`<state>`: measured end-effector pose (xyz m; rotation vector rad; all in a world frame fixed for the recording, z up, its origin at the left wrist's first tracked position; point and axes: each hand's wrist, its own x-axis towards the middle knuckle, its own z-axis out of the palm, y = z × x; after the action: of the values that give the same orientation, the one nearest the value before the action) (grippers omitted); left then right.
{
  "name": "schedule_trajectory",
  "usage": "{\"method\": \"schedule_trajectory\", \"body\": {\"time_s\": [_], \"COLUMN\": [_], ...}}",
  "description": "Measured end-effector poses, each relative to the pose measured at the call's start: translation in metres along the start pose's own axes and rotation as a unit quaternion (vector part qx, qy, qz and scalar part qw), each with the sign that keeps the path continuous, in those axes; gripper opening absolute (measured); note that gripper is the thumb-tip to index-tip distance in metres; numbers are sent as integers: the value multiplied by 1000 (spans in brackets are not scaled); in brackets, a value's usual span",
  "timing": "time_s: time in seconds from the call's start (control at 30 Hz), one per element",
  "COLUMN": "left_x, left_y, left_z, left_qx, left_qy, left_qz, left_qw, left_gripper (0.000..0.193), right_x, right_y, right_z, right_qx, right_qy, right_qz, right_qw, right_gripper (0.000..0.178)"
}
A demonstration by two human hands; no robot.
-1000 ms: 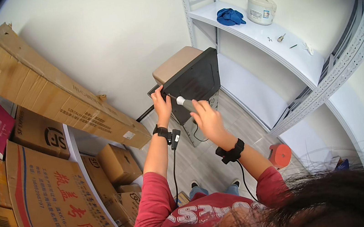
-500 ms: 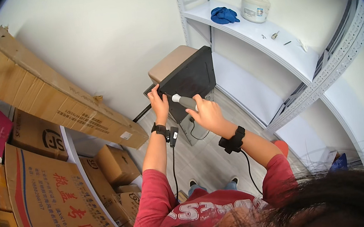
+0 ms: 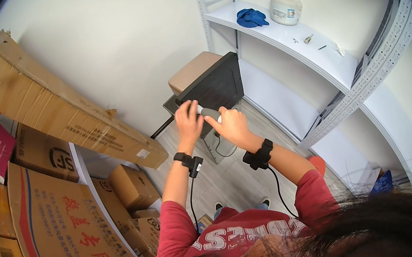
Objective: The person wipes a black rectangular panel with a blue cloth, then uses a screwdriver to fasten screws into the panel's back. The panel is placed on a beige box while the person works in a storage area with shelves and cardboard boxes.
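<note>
My right hand is wrapped round the grey body of an electric screwdriver, its thumb lying along the body. At the screwdriver's white front end, my left hand has its fingers bent and closed round the tip. What lies between those fingertips is hidden. Just beyond both hands stands a tilted, flat black panel, whose near left edge is partly covered by the left hand. Behind the panel is a beige-brown box-shaped object.
To the left, a long carton leans by shelving packed with cardboard boxes. On the right, a white shelf bears a blue cloth, a white tub and several small metal parts. A dark cable hangs below the panel.
My left hand has left the panel's edge and come round the screwdriver's white front end. My right hand and the screwdriver have shifted only slightly.
</note>
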<state>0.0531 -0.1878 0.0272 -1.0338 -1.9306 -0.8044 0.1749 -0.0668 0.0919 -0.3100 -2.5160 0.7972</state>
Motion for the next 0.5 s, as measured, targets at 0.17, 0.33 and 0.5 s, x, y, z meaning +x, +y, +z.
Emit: {"method": "schedule_trajectory", "body": {"time_s": [0.17, 0.33, 0.5], "left_x": [7, 13, 1], "left_y": [15, 24, 28], "left_z": [1, 0, 6], "left_qx": [-2, 4, -9], "left_qy": [28, 41, 77], "left_qz": [58, 46, 37], "left_qw": [998, 998, 996], "left_gripper": [44, 41, 42], "right_x": [2, -6, -3], "right_y": [-9, 10, 4], "right_z": [2, 8, 11], "right_qx": [-18, -40, -43], "right_qy": [-10, 103, -62], "right_qz": [-25, -236, -48], "right_qw": [999, 965, 996], "right_gripper": [44, 48, 42]}}
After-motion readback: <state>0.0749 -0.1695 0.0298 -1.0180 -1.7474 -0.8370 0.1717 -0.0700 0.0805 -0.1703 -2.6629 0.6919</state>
